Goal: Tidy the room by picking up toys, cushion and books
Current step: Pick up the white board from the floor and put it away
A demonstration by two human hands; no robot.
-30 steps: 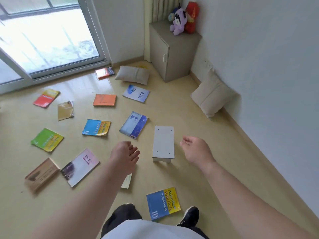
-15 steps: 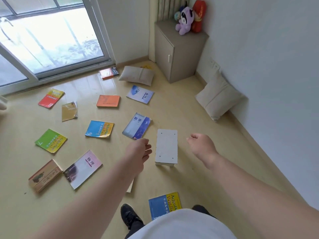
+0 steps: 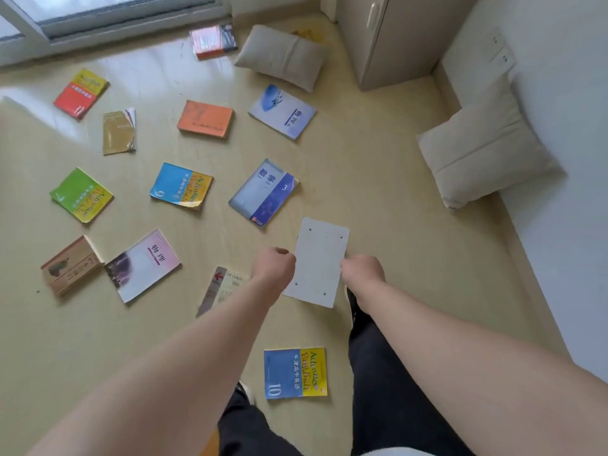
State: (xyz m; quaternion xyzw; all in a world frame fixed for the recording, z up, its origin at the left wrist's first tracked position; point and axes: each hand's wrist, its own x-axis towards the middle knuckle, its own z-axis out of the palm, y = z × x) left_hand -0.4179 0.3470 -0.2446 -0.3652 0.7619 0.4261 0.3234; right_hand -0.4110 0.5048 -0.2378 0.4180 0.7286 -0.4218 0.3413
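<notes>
A small white stool [image 3: 320,261] with a flat rectangular top stands in the middle of the floor. My left hand [image 3: 274,269] grips its left edge and my right hand [image 3: 362,274] grips its right edge, fingers curled under and hidden. Several books lie scattered on the floor: a blue-and-yellow one [image 3: 296,373] by my feet, a thin booklet [image 3: 223,287] under my left forearm, a pink-white one [image 3: 143,264], a blue maths book [image 3: 265,192] just beyond the stool. One beige cushion [image 3: 281,57] lies by the cabinet, another cushion [image 3: 483,149] leans on the right wall.
A grey cabinet [image 3: 394,37] stands in the far corner. A glass sliding door [image 3: 98,14] runs along the far left. More books, an orange one [image 3: 205,118] and a green one [image 3: 82,194], lie to the left. The white wall [image 3: 559,225] closes the right side.
I have leaned forward and down. Both hands moved in from beside the stool and closed on its two long edges. The toys on the cabinet have left the view.
</notes>
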